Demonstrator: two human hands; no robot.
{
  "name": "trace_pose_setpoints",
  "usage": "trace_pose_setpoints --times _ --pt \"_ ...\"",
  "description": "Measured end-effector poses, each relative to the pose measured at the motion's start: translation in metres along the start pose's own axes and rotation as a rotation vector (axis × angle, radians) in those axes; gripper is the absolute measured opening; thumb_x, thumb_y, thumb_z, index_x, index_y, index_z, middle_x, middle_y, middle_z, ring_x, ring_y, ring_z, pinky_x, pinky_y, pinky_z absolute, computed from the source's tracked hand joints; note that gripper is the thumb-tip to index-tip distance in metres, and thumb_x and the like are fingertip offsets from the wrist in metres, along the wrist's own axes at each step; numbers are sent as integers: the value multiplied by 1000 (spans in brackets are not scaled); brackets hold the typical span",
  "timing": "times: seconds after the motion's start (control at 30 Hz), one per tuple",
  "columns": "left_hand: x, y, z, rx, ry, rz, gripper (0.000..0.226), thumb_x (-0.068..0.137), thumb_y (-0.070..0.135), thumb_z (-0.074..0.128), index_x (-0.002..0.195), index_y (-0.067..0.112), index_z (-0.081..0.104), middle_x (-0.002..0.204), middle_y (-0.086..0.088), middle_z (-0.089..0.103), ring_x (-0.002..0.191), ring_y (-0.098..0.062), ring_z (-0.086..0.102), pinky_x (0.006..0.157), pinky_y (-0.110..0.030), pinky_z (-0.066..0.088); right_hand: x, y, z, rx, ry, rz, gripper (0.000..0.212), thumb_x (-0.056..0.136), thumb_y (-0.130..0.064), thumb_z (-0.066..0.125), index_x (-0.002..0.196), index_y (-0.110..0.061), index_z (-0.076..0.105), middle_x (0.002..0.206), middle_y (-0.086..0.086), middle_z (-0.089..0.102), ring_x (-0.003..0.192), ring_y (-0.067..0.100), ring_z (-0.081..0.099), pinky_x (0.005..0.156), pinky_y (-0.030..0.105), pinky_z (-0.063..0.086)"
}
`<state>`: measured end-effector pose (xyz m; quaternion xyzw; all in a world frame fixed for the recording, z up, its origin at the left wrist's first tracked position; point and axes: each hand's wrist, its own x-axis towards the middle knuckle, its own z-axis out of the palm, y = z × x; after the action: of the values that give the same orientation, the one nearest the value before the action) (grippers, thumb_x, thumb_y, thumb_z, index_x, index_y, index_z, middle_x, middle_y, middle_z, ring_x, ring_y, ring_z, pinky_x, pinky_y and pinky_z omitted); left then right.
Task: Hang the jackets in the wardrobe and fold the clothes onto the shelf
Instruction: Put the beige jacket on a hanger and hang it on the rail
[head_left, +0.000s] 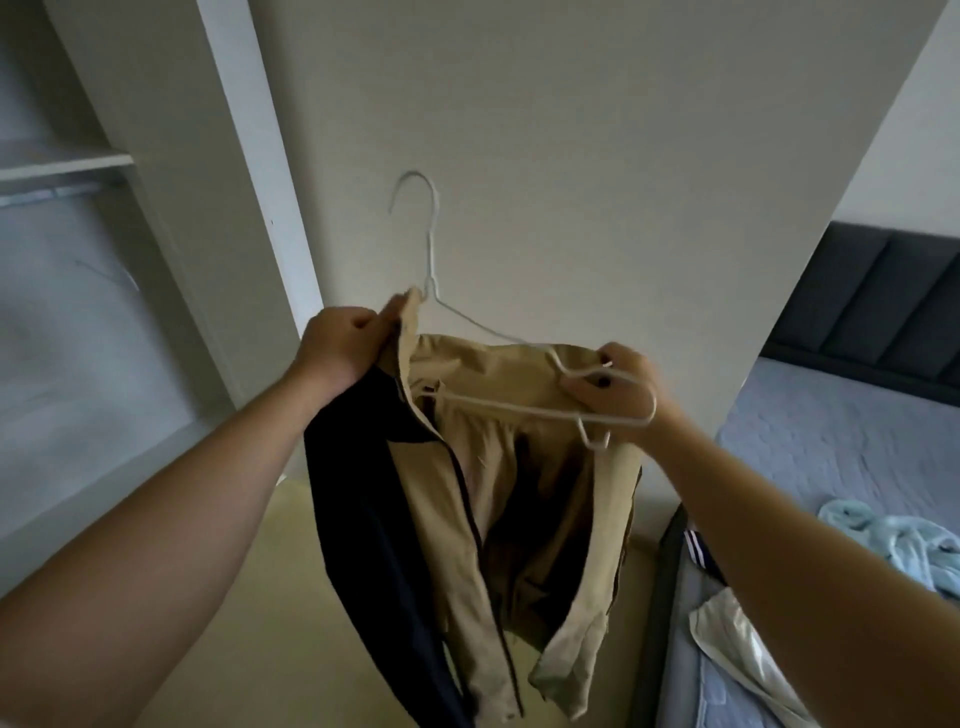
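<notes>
Two bare forearms reach up and forward from the bottom corners, and between them one jacket (467, 499), tan with navy panels, hangs in mid-air in front of a pale wall (571, 156). Its long axis runs top to bottom: collar up at the hands, hem and one navy sleeve trailing down toward the floor. The front is open, the dark zip edge running down the middle and the tan lining facing the camera.

One white wire hanger (431, 244) is partly inside the jacket. Its hook points up and curls toward the left, while its bar slants from the collar down to the right. The left hand (337, 348) is clenched on the collar edge, pinching the tan cloth at the upper left. The right hand (618, 384) grasps the hanger's right shoulder end together with the jacket fabric beneath it, fingers curled round the wire.

On the left stands the open wardrobe (171, 156), white, with one shelf (62, 163) and one rail (57, 195) under it. On the right is a bed (831, 447) with a dark padded headboard (883, 306); on it lie one light blue garment (904, 545), one cream garment (737, 649) and one navy piece with white stripes (698, 551) at the bed's edge.
</notes>
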<state>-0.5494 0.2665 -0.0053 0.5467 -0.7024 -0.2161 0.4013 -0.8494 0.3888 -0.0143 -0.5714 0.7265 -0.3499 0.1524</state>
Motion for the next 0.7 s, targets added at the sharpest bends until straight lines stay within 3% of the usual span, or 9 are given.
trace_pose_setpoints --times 0.13,0.23,0.3,0.4,0.5,0.63,0.7 --pt "-8 -11 -5 154 -45 29 79 73 90 47 52 14 39 49 -4 32 47 -17 35 54 -32 29 13 -10 -23 -145 -225 -33 41 80 -21 79 108 -37 53 100 -10 58 82 8 57 58 19 45" --pt "-14 -17 -3 293 17 113 79 73 88 47 51 12 39 47 -5 37 49 -23 44 52 -31 29 15 -23 -29 -67 -284 -35 47 84 -4 67 108 -42 53 94 -10 58 79 12 59 49 15 45" --pt "-16 -20 -5 365 97 152 81 72 91 41 48 14 36 43 -2 36 47 -23 44 58 -32 29 16 -35 -28 22 -305 -22 46 86 -2 61 105 -43 53 89 -10 61 77 11 60 46 10 44" --pt "-18 -27 -10 528 246 155 81 76 91 36 46 16 40 42 1 41 47 -22 45 69 -36 35 14 -53 -23 66 -329 8 49 85 1 53 114 -39 51 101 -2 57 89 19 59 55 20 46" --pt "-25 -34 -10 597 359 145 82 76 93 35 44 18 43 42 0 42 48 -22 45 69 -38 36 14 -74 -11 183 -254 81 54 82 3 45 119 -36 50 108 2 54 96 24 55 62 28 47" --pt "-27 -40 -10 456 398 -9 80 74 94 38 48 18 43 47 0 48 53 -21 48 73 -37 32 1 -110 23 369 -88 115 59 79 6 45 122 -34 46 117 4 50 102 25 55 68 33 52" --pt "-25 -43 -13 354 391 -43 76 71 93 39 49 20 40 48 2 48 53 -19 48 74 -36 32 -9 -125 47 454 -175 64 66 78 7 50 125 -37 40 124 5 45 109 26 53 83 38 58"
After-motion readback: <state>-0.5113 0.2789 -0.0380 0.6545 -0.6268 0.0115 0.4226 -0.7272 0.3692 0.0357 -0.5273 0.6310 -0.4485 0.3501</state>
